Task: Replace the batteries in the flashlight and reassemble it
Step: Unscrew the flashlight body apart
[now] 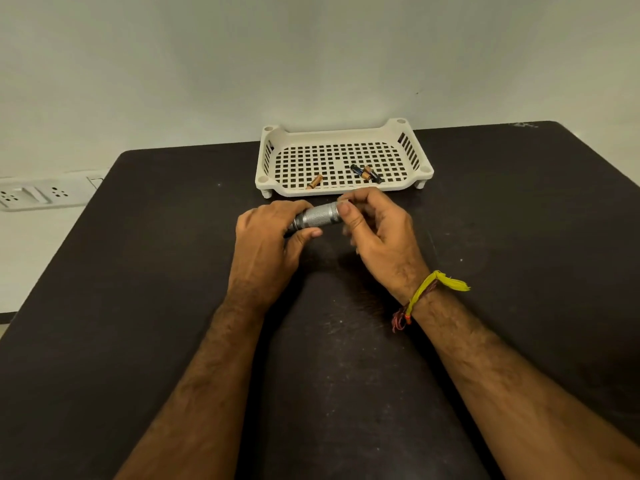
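White wall sockets [33, 195] sit at far left, beside a dark desk [156, 271] flecked with dust. Above the desk's middle, a person's left hand [266, 244] wraps curled fingers [294, 206] and thumb round one end of a knurled silver flashlight [317, 216], held level just above the surface. The right hand [377, 233] meets the other end, its thumb and forefinger pinching what appears to be the end cap, though the fingers hide the joint. Yellow and red threads [426, 292] circle the right wrist. Behind the hands, near the wall, a cream perforated tray [277, 157] holds three small batteries: one copper-coloured battery [314, 181] at its front left, and a crossed pair [365, 173] toward the right.
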